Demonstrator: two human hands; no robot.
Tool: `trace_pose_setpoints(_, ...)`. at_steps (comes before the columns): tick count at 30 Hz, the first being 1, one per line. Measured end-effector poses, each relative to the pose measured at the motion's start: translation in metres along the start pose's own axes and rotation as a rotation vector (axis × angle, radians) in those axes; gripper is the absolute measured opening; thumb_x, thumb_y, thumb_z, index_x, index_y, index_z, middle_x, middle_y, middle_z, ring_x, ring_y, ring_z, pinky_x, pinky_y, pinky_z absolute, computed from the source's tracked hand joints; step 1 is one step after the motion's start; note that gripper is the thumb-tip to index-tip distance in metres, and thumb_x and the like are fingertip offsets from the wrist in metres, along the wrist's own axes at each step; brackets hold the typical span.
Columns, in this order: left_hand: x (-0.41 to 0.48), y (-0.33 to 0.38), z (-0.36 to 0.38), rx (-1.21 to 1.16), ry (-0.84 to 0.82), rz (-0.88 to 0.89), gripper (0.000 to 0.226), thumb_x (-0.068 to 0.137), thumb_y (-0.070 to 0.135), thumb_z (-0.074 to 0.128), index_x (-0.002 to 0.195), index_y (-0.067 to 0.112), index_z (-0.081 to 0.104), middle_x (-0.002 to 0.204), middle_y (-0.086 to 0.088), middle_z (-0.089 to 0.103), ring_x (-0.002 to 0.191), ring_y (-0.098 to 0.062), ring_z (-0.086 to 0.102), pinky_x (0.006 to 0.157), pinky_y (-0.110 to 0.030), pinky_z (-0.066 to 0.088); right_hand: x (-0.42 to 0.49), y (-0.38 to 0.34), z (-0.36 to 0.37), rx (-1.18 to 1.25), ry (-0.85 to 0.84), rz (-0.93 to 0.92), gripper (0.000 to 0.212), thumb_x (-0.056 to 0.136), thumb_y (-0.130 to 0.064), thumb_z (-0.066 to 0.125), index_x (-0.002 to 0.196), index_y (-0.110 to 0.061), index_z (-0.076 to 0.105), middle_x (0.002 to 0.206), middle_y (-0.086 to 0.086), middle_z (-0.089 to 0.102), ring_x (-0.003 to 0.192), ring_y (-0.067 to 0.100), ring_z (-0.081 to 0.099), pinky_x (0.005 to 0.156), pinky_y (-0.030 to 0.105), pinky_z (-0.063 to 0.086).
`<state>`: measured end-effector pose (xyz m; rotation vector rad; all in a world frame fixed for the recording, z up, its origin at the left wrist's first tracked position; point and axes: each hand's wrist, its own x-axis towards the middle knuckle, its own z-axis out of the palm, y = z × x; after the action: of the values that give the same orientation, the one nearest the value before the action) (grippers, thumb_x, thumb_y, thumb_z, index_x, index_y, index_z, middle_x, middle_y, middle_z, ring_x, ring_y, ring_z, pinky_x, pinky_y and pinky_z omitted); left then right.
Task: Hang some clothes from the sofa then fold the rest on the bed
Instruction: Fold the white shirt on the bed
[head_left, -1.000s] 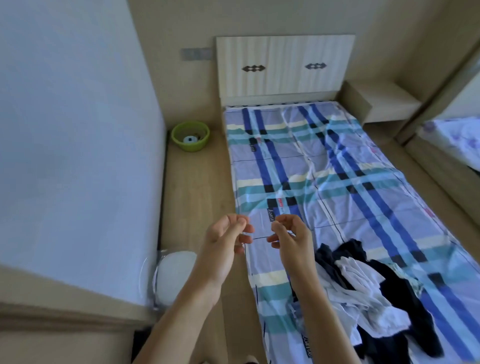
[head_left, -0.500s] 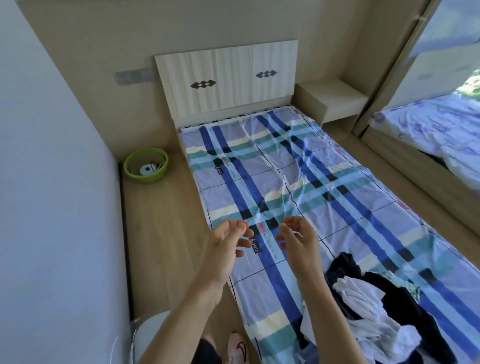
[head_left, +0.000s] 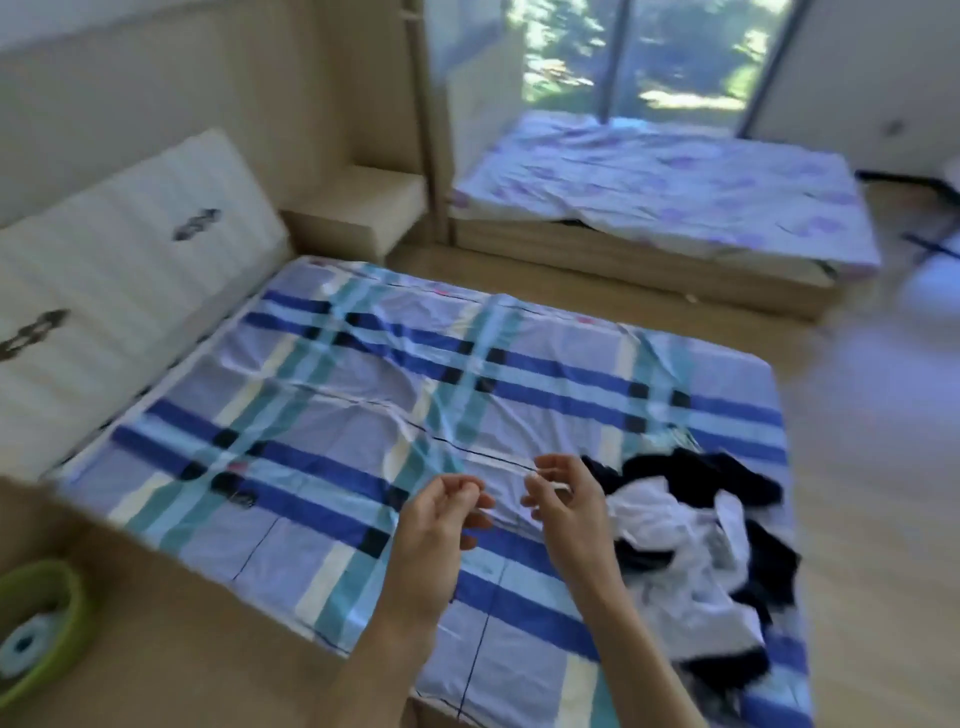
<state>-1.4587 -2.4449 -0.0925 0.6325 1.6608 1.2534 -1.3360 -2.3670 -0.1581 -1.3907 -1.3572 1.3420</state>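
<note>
A heap of black and white clothes (head_left: 691, 540) lies on the right side of the bed with the blue plaid sheet (head_left: 363, 395). I hold both hands up over the bed's near part, just left of the heap. My left hand (head_left: 441, 525) and my right hand (head_left: 566, 504) face each other a short way apart, each with fingertips pinched together. They seem to hold the two ends of a thin strand, which is barely visible in the blur. Neither hand touches the clothes.
A white padded headboard (head_left: 119, 270) stands at the left and a wooden nightstand (head_left: 358, 213) beside it. A second bed with a purple-patterned sheet (head_left: 665, 187) sits under the window (head_left: 649, 52). A green basin (head_left: 47, 623) is on the floor at lower left.
The view has swung to the right, bringing the second bed and the window into sight. My hands keep the same pinched pose, slightly farther apart.
</note>
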Motion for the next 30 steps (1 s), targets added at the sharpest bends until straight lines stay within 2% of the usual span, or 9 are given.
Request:
trace_pose_setpoints(2,0.019,0.001,0.004,0.069,-0.134,-0.014,0.019,0.104,0.02,0.051,0.1,0.013,0.068,0.089,0.0,0.075,0.083,-0.017,0.069,0.082,-0.038,0.049,0.002,0.009,-0.001,0.001,0.12,0.06,0.009,0.092,-0.029,0.065,0.1,-0.026,0.06,0.097,0.001,0.067,0.08,0.017,0.07,0.075,0.041,0.056)
trace_pose_setpoints(4,0.03,0.001,0.006,0.094,-0.214,-0.011,0.018,0.103,0.02,0.052,0.102,0.013,0.068,0.092,-0.001,0.075,0.085,-0.018,0.069,0.081,-0.034,0.05,0.002,0.016,-0.003,0.0,0.188,0.101,0.024,0.082,-0.045,0.061,0.1,-0.028,0.061,0.098,0.0,0.068,0.086,0.017,0.07,0.078,0.044,0.058)
trace_pose_setpoints(6,0.043,-0.002,0.012,0.1,-0.26,-0.021,0.017,0.103,0.02,0.052,0.101,0.013,0.067,0.091,-0.001,0.075,0.086,-0.019,0.069,0.08,-0.034,0.05,0.002,0.025,-0.009,0.007,0.252,0.141,0.03,0.077,-0.051,0.058,0.101,-0.032,0.061,0.1,-0.004,0.068,0.091,0.02,0.069,0.082,0.048,0.058)
trace_pose_setpoints(8,0.054,-0.01,0.02,0.124,-0.31,-0.038,0.018,0.103,0.02,0.052,0.102,0.012,0.067,0.09,0.0,0.075,0.086,-0.018,0.069,0.081,-0.036,0.05,0.0,0.033,-0.019,0.017,0.32,0.163,0.024,0.081,-0.046,0.059,0.101,-0.034,0.061,0.099,-0.005,0.068,0.09,0.021,0.069,0.082,0.047,0.058)
trace_pose_setpoints(13,0.058,-0.043,0.064,0.229,-0.444,-0.093,0.017,0.103,0.019,0.052,0.099,0.013,0.067,0.092,-0.001,0.075,0.088,-0.021,0.069,0.08,-0.037,0.049,-0.008,0.071,-0.06,0.031,0.45,0.201,0.01,0.097,-0.021,0.063,0.106,-0.023,0.062,0.096,-0.003,0.068,0.082,0.016,0.071,0.078,0.037,0.058)
trace_pose_setpoints(23,0.068,-0.104,0.118,0.23,-0.438,-0.087,0.017,0.103,0.016,0.051,0.105,0.011,0.067,0.095,-0.004,0.075,0.086,-0.019,0.069,0.084,-0.042,0.051,0.001,0.138,-0.098,0.02,0.438,0.244,0.011,0.096,-0.025,0.062,0.107,-0.027,0.061,0.097,-0.004,0.067,0.088,0.017,0.069,0.082,0.04,0.058)
trace_pose_setpoints(27,0.112,-0.161,0.137,0.234,-0.48,-0.077,0.016,0.102,0.015,0.052,0.104,0.011,0.067,0.094,-0.005,0.075,0.084,-0.02,0.069,0.083,-0.041,0.05,0.031,0.197,-0.098,-0.01,0.46,0.242,0.01,0.096,-0.024,0.063,0.106,-0.025,0.062,0.096,-0.003,0.067,0.085,0.015,0.069,0.079,0.035,0.058)
trace_pose_setpoints(30,0.151,-0.21,0.148,0.219,-0.493,-0.07,0.015,0.101,0.015,0.053,0.103,0.012,0.067,0.095,-0.006,0.075,0.084,-0.019,0.068,0.081,-0.037,0.049,0.062,0.25,-0.094,-0.07,0.46,0.232,0.008,0.095,-0.023,0.064,0.102,-0.026,0.062,0.095,-0.004,0.067,0.088,0.015,0.068,0.082,0.037,0.058)
